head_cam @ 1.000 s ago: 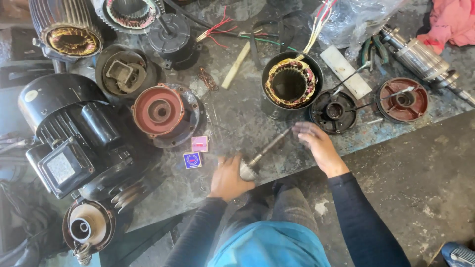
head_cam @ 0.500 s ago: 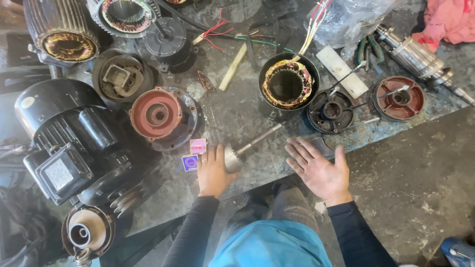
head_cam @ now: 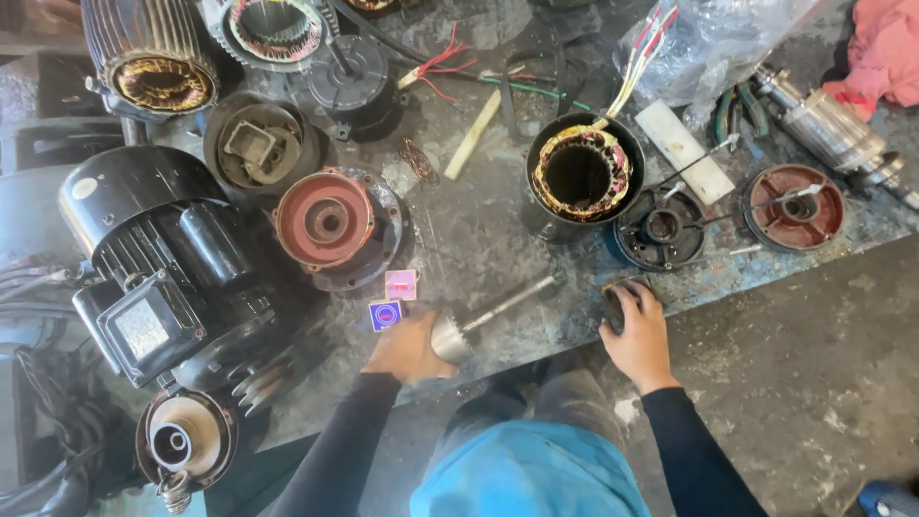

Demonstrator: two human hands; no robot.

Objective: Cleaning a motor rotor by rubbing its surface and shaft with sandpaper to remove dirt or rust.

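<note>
My left hand (head_cam: 410, 347) grips the thick end of a metal rotor shaft (head_cam: 488, 316) that lies on the grimy workbench (head_cam: 479, 239), its thin end pointing up and to the right. Two small boxes, one blue (head_cam: 385, 315) and one pink (head_cam: 401, 283), sit just left of that hand. My right hand (head_cam: 636, 330) rests near the bench's front edge, fingers curled over a small dark round part (head_cam: 616, 296). Beyond it stands a black stator housing with copper windings (head_cam: 582, 175).
A large black motor (head_cam: 163, 258) fills the left side, with a red end cap (head_cam: 325, 222) beside it. Two round end covers (head_cam: 661, 228) (head_cam: 795, 206) lie at right. Wires, a plastic bag (head_cam: 708, 38), pliers and a pink rag (head_cam: 885, 53) lie at the back. Concrete floor (head_cam: 795, 383) is below right.
My right hand let go of the shaft's thin end, spread open, then moved right onto the small dark part. My left hand kept hold of the shaft's thick end.
</note>
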